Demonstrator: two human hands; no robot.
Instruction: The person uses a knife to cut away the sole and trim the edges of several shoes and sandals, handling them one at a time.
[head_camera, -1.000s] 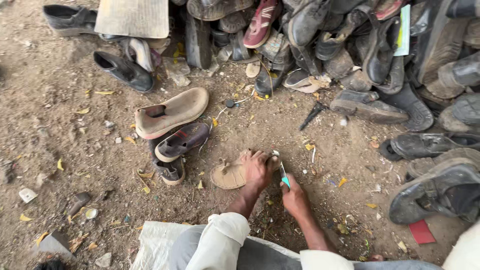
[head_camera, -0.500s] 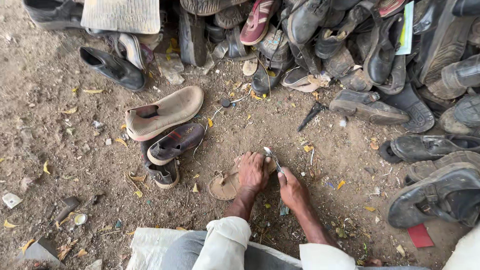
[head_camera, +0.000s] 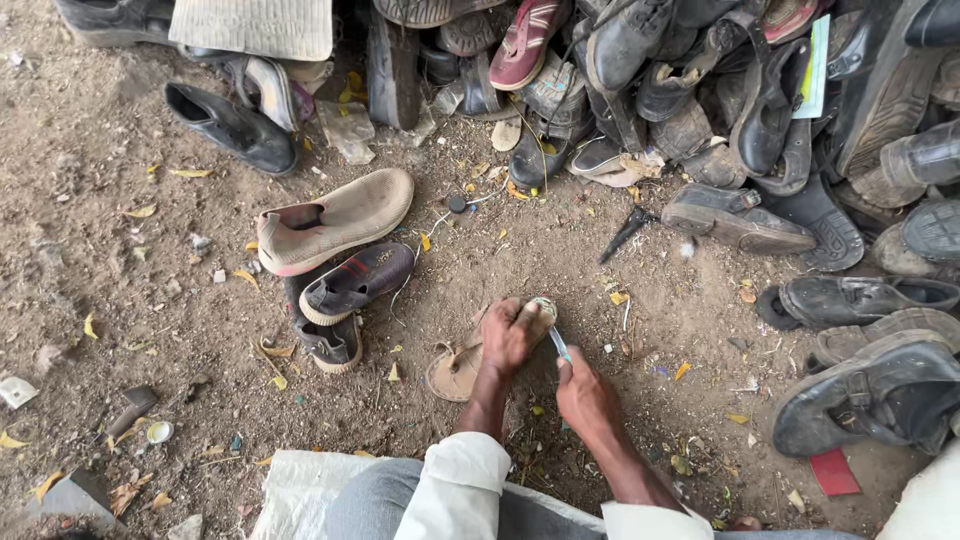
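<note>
A worn tan sandal (head_camera: 455, 366) lies flat on the dirt ground in front of me. My left hand (head_camera: 512, 334) presses down on its far end, fingers spread over the sole. Just to the right, my right hand (head_camera: 586, 395) is closed around a thin tool with a blue-green handle (head_camera: 558, 343), whose tip points up towards the sandal's edge beside my left fingers. Both forearms reach out from white sleeves over my grey trousers.
A tan slip-on shoe (head_camera: 335, 218) and two dark shoes (head_camera: 350, 282) lie left of the sandal. A big heap of old black shoes and boots (head_camera: 760, 110) fills the top and right. A black shoe (head_camera: 232, 128) lies upper left. A white sack (head_camera: 300, 490) is under my knees.
My right hand has moved in closer to my left hand, bringing the tool up against the sandal's edge. My left hand stays pressed on the sandal.
</note>
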